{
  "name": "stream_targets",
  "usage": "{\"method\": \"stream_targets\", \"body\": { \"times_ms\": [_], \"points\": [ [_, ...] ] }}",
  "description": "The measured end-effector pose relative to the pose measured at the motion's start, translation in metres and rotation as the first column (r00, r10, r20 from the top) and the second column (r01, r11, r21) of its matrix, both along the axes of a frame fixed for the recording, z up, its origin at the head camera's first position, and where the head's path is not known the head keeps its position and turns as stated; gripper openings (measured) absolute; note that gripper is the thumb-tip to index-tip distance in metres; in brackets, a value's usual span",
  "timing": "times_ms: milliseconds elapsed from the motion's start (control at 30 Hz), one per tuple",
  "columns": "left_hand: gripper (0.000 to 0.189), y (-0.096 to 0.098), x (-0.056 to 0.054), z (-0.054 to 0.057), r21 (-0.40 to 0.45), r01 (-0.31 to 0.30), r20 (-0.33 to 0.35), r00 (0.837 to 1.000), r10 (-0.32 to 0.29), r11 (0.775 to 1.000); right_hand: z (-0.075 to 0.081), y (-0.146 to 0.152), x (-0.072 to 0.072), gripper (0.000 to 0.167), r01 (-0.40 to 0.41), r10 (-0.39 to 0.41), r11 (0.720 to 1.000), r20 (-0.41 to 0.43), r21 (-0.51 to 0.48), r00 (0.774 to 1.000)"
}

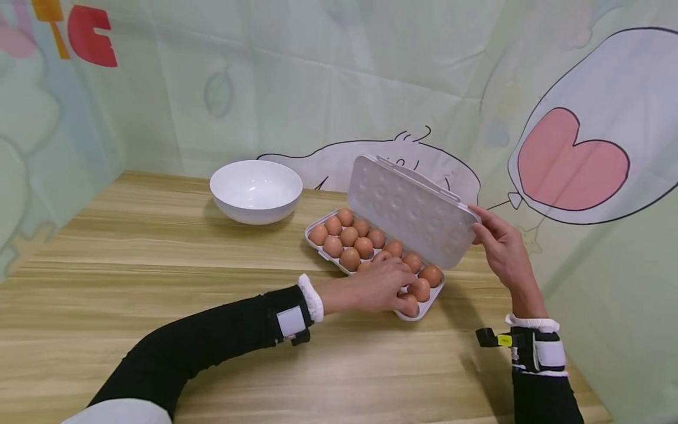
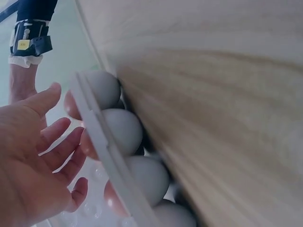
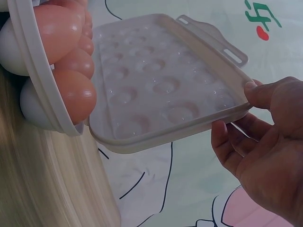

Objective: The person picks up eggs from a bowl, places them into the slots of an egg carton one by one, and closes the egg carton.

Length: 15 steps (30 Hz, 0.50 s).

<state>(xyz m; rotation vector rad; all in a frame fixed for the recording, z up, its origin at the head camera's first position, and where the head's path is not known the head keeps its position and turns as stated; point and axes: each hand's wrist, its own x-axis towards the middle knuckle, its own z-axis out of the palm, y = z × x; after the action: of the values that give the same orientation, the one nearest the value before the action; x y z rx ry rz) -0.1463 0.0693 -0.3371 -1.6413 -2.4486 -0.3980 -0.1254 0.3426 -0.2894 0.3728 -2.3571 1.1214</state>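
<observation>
An egg box (image 1: 325, 254) full of brown eggs (image 1: 349, 259) lies on the table with its translucent lid (image 1: 408, 206) raised. My right hand (image 1: 503, 250) holds the lid by its right corner. In the right wrist view, the thumb and fingers of the right hand (image 3: 270, 137) pinch the edge of the dimpled lid (image 3: 156, 80). My left hand (image 1: 377, 287) reaches over the eggs near the box's front right end, covering some of them. In the left wrist view, the fingers of the left hand (image 2: 33, 161) are spread and loosely bent above the eggs, gripping none.
A white bowl (image 1: 256, 185) stands at the back of the wooden table (image 1: 159, 265), left of the egg box. Behind the table hangs a printed cloth (image 1: 296, 76), close to the raised lid. Another cloth wall borders the table's right side.
</observation>
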Motion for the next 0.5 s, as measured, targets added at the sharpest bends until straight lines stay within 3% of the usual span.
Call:
{"method": "stream_targets", "body": {
  "times_ms": [267, 500],
  "points": [
    [0.027, -0.019, -0.008, 0.014, 0.057, -0.027, 0.084, 0.996, 0.022, 0.998, 0.001, -0.001, 0.0, 0.041, -0.008, 0.008, 1.0, -0.002, -0.005, 1.0],
    [0.033, -0.045, -0.025, 0.03, 0.1, -0.081, 0.111, 0.991, 0.07, 0.992, 0.0, -0.001, -0.001, 0.041, 0.008, -0.008, 1.0, 0.009, -0.014, 1.0]
  ]
}}
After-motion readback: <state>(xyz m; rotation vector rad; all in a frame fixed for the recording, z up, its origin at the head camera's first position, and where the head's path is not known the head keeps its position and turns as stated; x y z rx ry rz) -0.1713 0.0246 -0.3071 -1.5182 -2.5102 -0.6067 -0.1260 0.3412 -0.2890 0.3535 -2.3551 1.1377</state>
